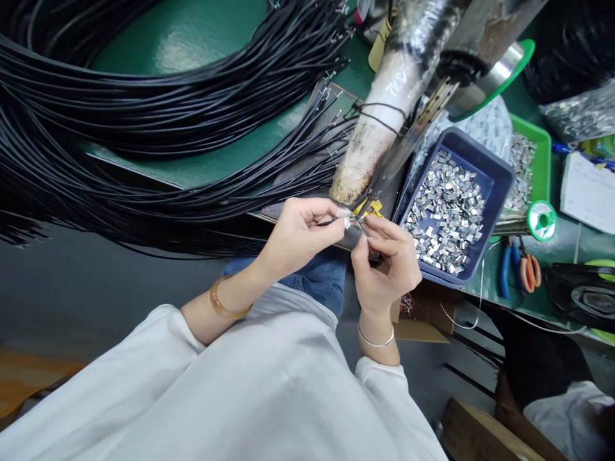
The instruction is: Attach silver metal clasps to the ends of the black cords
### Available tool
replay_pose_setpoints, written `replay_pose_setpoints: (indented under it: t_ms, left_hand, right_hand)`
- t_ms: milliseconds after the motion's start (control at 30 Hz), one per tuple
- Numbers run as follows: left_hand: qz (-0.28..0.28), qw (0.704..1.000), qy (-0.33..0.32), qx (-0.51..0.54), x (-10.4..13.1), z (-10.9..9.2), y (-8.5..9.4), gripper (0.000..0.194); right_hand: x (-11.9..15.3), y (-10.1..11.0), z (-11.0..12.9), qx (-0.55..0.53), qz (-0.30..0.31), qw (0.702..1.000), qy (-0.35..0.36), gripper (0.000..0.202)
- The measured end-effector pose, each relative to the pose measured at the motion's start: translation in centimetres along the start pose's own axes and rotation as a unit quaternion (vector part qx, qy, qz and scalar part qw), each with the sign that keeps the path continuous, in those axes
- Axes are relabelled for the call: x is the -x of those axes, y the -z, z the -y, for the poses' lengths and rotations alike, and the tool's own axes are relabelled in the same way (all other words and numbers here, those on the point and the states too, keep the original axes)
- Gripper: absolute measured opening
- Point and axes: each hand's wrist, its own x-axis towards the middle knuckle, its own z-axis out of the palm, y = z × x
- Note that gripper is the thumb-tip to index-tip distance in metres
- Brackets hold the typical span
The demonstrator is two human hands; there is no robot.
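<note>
Two pinches meet left of the dark-blue rectangular plastic tray (491,159): left hand (305,227) gripping a thin round black cable (327,223), right hand (388,256) its fine wire ends (355,220); separating them seems underway, needing steadiness next.

**Finishes: mostly plastic and metal**

Cables (192,109): black, smooth, semi-gloss, plastic-looking jackets. Bench (192,38): smooth green, glossy. Blue-grey bin (492,168): smooth plastic. Small parts (451,211) inside: bright, shiny metal. White duct (379,121): glossy film wrap up top, rough, stained lower end. Shirt (278,384): matt white cloth. Carton (480,435): matt brown cardboard.
</note>
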Motion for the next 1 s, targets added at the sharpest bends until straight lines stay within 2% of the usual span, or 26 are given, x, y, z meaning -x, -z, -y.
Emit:
replay_pose_setpoints:
  t_ms: [167, 433, 533, 667, 833, 1000]
  left_hand:
    - [-0.001, 1.0, -0.023, 0.007, 0.1, -0.4, 0.0, 0.008]
    - [0.016, 1.0, 0.005, -0.02, 0.0, -0.1, 0.4, 0.01]
    - [0.028, 0.999, -0.003, -0.019, 0.1, -0.1, 0.5, 0.008]
    - [0.04, 0.999, -0.002, -0.027, 0.3, -0.1, 0.5, 0.007]
    - [0.064, 0.997, 0.0, -0.039, 0.8, 0.2, 0.6, 0.011]
    - [0.078, 0.995, -0.019, -0.056, 1.3, 0.2, 0.7, 0.007]
  right_hand:
    - [-0.4, 0.2, 0.5, 0.013, 0.003, 1.0, 0.001, 0.02]
    - [-0.2, 0.5, 0.5, 0.024, 0.022, 0.999, 0.011, 0.016]
    - [-0.1, 0.5, 0.5, -0.005, 0.018, 1.0, -0.01, 0.016]
    - [-0.3, 0.8, 0.7, -0.056, 0.032, 0.995, -0.074, 0.013]
    - [-0.8, 1.4, 1.1, -0.005, 0.018, 0.996, -0.086, 0.008]
    - [-1.2, 1.8, 1.7, -0.032, 0.08, 0.99, -0.115, 0.009]
